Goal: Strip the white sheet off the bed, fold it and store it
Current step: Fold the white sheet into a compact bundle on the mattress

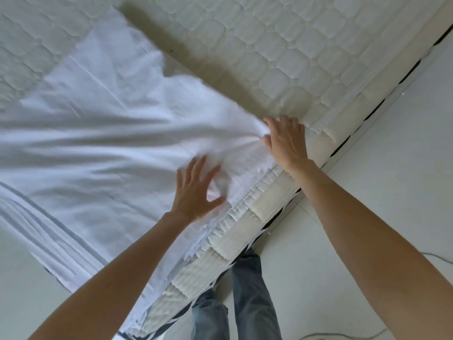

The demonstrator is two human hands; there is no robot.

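A white sheet (pixel 103 143) lies rumpled across a quilted mattress (pixel 282 52), covering the picture from about 7 o'clock through 11 o'clock and drawn into folds that fan out from a bunched point near the middle. The mattress top is bare from 12 to 2 o'clock, where a shadow falls just beyond the sheet's raised, blurred edge. At 8 o'clock the sheet hangs over the bed's edge in pleats.

The right hand (pixel 285 141), just right of centre, pinches the gathered cloth between thumb and fingers at the mattress edge, the creases running from its grip. The left hand (pixel 196 192), just below centre, is spread flat with fingers apart, palm down on the sheet and holding nothing. Both bare forearms reach in from 5 and 7 o'clock.

The mattress side (pixel 235 231), ribbed and cream, runs on a slant from 6 to 2 o'clock, with dark gaps below it. Beside it the person's legs in jeans (pixel 247 290) stand on a pale floor (pixel 392 155) at 6 o'clock. A thin cable (pixel 343 334) trails on the floor at 5 o'clock.
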